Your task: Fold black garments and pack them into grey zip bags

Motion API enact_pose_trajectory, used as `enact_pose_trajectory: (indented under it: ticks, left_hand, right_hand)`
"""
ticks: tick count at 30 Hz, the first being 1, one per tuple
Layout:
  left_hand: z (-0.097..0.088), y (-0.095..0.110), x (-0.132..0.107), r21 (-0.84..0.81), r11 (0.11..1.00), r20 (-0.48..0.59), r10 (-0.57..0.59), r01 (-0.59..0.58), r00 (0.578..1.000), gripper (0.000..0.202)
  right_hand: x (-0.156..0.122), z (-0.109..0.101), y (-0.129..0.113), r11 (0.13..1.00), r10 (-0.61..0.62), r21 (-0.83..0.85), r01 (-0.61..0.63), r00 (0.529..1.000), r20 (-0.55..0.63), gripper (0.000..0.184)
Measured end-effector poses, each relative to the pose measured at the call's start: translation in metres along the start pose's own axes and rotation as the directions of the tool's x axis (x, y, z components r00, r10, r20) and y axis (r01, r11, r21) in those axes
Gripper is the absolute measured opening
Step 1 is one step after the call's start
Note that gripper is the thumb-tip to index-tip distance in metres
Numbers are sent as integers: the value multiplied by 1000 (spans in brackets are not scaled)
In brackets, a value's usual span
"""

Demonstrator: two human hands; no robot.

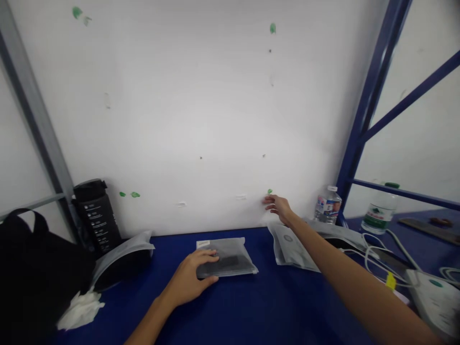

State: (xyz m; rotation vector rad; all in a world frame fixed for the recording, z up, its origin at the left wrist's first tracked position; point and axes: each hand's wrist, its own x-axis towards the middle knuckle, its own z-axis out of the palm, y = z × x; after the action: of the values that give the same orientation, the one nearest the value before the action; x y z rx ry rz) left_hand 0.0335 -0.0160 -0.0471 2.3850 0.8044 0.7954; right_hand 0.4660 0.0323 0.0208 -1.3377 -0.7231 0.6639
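My left hand [196,273] rests at the left side of a frosted zip bag [237,256] with something dark inside. Its fingers lie apart over the bag's left part, and the thumb is near the front edge. My right hand [278,207] is raised close to the white wall, beside a small green mark [269,191]. Its fingers are loosely stretched and hold nothing visible. Below and partly behind my right forearm lies another frosted bag [289,247] with a round dark print.
At left are a black tumbler [98,220], a black bag [39,278], a curved frosted pouch [124,251] and crumpled tissue [82,310]. Two plastic bottles, one clear [327,206] and one green-labelled [380,213], white cables and a power strip [436,299] are at right, near blue frame bars [370,105].
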Motion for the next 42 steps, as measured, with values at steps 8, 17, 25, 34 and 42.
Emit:
enact_pose_trajectory:
  ticks: [8, 17, 25, 34, 42]
  left_hand:
    - [1, -1, -2, -21, 1000, -21, 16, -17, 1000, 47]
    - [0, 1, -1, -21, 1000, -6, 10, -10, 1000, 47]
    - [0, 1, -1, -29, 999, -20, 16, -17, 1000, 47]
    - [-1, 2, -2, -16, 1000, 4, -16, 16, 1000, 48]
    - [0, 1, -2, -31, 999, -5, 9, -10, 1000, 48]
  right_hand:
    - [-2, 4, 6, 996, -92, 15, 92, 996, -13, 17]
    - [-1, 1, 14, 957, -282, -117, 267, 950, -135, 28]
    - [-3, -6, 32, 837, -497, -346, 425, 855, -152, 45]
    - [7, -9, 32, 774, -549, -427, 468, 832, -82, 49]
    - [13, -6, 35, 751, -552, -482, 451, 830, -84, 50]
